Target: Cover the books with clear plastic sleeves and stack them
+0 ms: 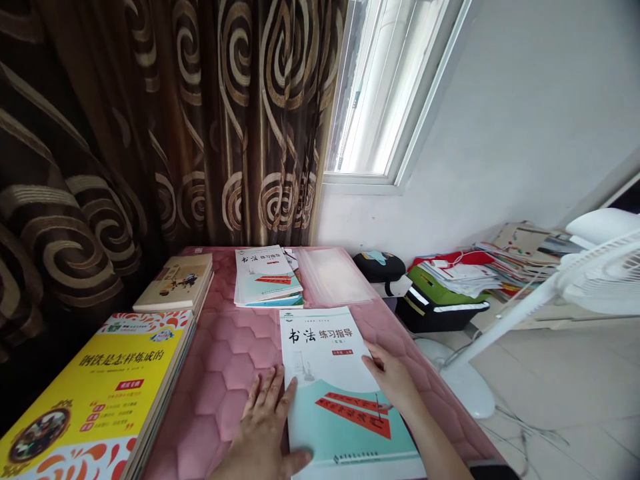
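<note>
A white and teal workbook (334, 387) with a red banner lies on the pink quilted table cover (225, 360) close to me. My left hand (265, 427) lies flat beside its left edge, fingers stretched out, thumb resting on the cover's lower left. My right hand (393, 380) lies on the book's right edge, fingers extended and flat. Neither hand holds anything.
A stack of similar workbooks (267, 277) and a clear plastic sleeve (335, 273) lie further back. A beige book (175, 283) and a yellow book stack (100, 400) sit at left. Brown curtain (125, 133) behind; fan (575, 287), bags and papers on the floor at right.
</note>
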Action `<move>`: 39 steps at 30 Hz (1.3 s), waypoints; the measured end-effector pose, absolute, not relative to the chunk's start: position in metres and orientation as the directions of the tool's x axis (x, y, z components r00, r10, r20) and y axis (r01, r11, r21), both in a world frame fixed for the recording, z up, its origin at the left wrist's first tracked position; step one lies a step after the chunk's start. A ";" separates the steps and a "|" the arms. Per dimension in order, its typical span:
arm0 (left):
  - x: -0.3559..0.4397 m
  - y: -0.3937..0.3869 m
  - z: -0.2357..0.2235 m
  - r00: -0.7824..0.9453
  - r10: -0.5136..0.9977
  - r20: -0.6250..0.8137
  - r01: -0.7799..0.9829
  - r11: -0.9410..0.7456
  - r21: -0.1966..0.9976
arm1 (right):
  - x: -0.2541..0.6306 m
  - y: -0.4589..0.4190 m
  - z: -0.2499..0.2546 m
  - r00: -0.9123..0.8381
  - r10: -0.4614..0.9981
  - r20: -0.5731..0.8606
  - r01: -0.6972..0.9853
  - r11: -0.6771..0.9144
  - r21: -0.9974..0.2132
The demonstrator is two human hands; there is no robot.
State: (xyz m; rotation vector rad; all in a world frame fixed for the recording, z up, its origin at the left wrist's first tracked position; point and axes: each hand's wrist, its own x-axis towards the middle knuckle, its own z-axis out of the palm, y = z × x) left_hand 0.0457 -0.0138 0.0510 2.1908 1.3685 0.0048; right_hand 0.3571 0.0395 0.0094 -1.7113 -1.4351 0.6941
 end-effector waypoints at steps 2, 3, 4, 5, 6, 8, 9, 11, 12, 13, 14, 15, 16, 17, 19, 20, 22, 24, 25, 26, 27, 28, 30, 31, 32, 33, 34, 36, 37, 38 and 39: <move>0.046 -0.014 0.051 0.475 0.834 -0.282 0.834 -0.325 0.446 | 0.357 0.040 0.008 0.218 0.971 0.100 0.585 -0.048 -0.810; 0.047 -0.014 0.051 0.471 0.836 -0.282 0.837 -0.322 0.443 | 0.358 0.040 0.008 0.222 0.968 0.114 0.604 -0.044 -0.795; 0.047 -0.014 0.051 0.467 0.838 -0.282 0.839 -0.320 0.440 | 0.358 0.041 0.007 0.226 0.966 0.127 0.623 -0.043 -0.781; 0.047 -0.014 0.050 0.466 0.839 -0.279 0.839 -0.320 0.440 | 0.358 0.041 0.007 0.227 0.964 0.138 0.641 -0.041 -0.767; 0.047 -0.014 0.050 0.467 0.841 -0.271 0.837 -0.322 0.442 | 0.358 0.041 0.006 0.222 0.964 0.144 0.657 -0.039 -0.753; 0.047 -0.014 0.049 0.470 0.844 -0.261 0.833 -0.325 0.448 | 0.359 0.042 0.005 0.216 0.965 0.151 0.681 -0.038 -0.732; 0.047 -0.014 0.049 0.471 0.844 -0.257 0.830 -0.326 0.451 | 0.359 0.042 0.005 0.211 0.965 0.156 0.689 -0.034 -0.724; 0.047 -0.015 0.049 0.475 0.843 -0.255 0.828 -0.330 0.453 | 0.359 0.042 0.003 0.201 0.965 0.167 0.702 -0.023 -0.712; 0.047 -0.015 0.049 0.474 0.842 -0.257 0.830 -0.329 0.451 | 0.359 0.043 0.002 0.201 0.965 0.171 0.709 -0.023 -0.705; 0.047 -0.015 0.050 0.473 0.842 -0.261 0.832 -0.329 0.447 | 0.359 0.043 0.001 0.202 0.964 0.174 0.716 -0.025 -0.698; 0.047 -0.015 0.050 0.471 0.842 -0.265 0.835 -0.328 0.442 | 0.360 0.043 0.000 0.205 0.963 0.177 0.723 -0.027 -0.691; 0.047 -0.015 0.050 0.467 0.842 -0.269 0.838 -0.326 0.437 | 0.360 0.044 -0.001 0.211 0.961 0.181 0.728 -0.031 -0.684; 0.047 -0.016 0.051 0.465 0.842 -0.273 0.841 -0.323 0.435 | 0.360 0.044 -0.003 0.215 0.959 0.186 0.733 -0.033 -0.680; 0.047 -0.016 0.051 0.466 0.842 -0.273 0.840 -0.323 0.436 | 0.360 0.044 -0.004 0.215 0.958 0.192 0.737 -0.031 -0.676; 0.048 -0.016 0.052 0.467 0.841 -0.273 0.836 -0.320 0.446 | 0.361 0.044 -0.007 0.212 0.957 0.200 0.744 -0.026 -0.668; 0.048 -0.017 0.053 0.467 0.841 -0.275 0.835 -0.316 0.450 | 0.361 0.044 -0.008 0.211 0.957 0.200 0.747 -0.026 -0.665; 0.048 -0.017 0.055 0.460 0.840 -0.288 0.839 -0.305 0.451 | 0.362 0.045 -0.010 0.204 0.959 0.197 0.746 -0.022 -0.665; 0.049 -0.017 0.056 0.453 0.840 -0.298 0.843 -0.296 0.449 | 0.362 0.045 -0.011 0.195 0.960 0.200 0.745 -0.012 -0.667; 0.049 -0.017 0.057 0.454 0.840 -0.298 0.842 -0.294 0.452 | 0.362 0.045 -0.012 0.190 0.960 0.203 0.746 -0.006 -0.666; 0.049 -0.017 0.058 0.455 0.840 -0.296 0.839 -0.294 0.458 | 0.362 0.045 -0.012 0.184 0.961 0.207 0.749 -0.001 -0.663; 0.049 -0.017 0.059 0.457 0.840 -0.293 0.836 -0.293 0.464 | 0.362 0.045 -0.012 0.182 0.961 0.210 0.753 0.001 -0.658; 0.049 -0.017 0.059 0.458 0.840 -0.291 0.834 -0.293 0.468 | 0.362 0.046 -0.013 0.182 0.960 0.213 0.758 0.001 -0.652; 0.050 -0.017 0.061 0.455 0.840 -0.295 0.836 -0.289 0.466 | 0.361 0.045 -0.013 0.183 0.959 0.217 0.767 -0.001 -0.642; 0.050 -0.017 0.062 0.453 0.840 -0.300 0.839 -0.287 0.463 | 0.360 0.045 -0.013 0.186 0.958 0.220 0.771 -0.003 -0.637; 0.050 -0.017 0.063 0.452 0.838 -0.306 0.841 -0.286 0.459 | 0.360 0.045 -0.013 0.188 0.957 0.222 0.775 -0.006 -0.632; 0.050 -0.018 0.063 0.452 0.836 -0.311 0.843 -0.286 0.456 | 0.359 0.045 -0.013 0.191 0.956 0.224 0.780 -0.009 -0.626; 0.050 -0.018 0.063 0.454 0.834 -0.313 0.843 -0.289 0.453 | 0.358 0.044 -0.012 0.192 0.955 0.226 0.787 -0.012 -0.617; 0.050 -0.018 0.061 0.456 0.836 -0.307 0.844 -0.296 0.448 | 0.357 0.043 -0.010 0.192 0.954 0.230 0.800 -0.016 -0.600; 0.049 -0.017 0.059 0.459 0.837 -0.298 0.842 -0.302 0.448 | 0.357 0.042 -0.008 0.193 0.954 0.229 0.804 -0.020 -0.594; 0.048 -0.017 0.056 0.463 0.839 -0.286 0.837 -0.308 0.452 | 0.357 0.042 -0.006 0.201 0.953 0.225 0.806 -0.031 -0.591; 0.048 -0.017 0.054 0.469 0.840 -0.274 0.831 -0.314 0.459 | 0.357 0.041 -0.004 0.216 0.952 0.218 0.805 -0.047 -0.591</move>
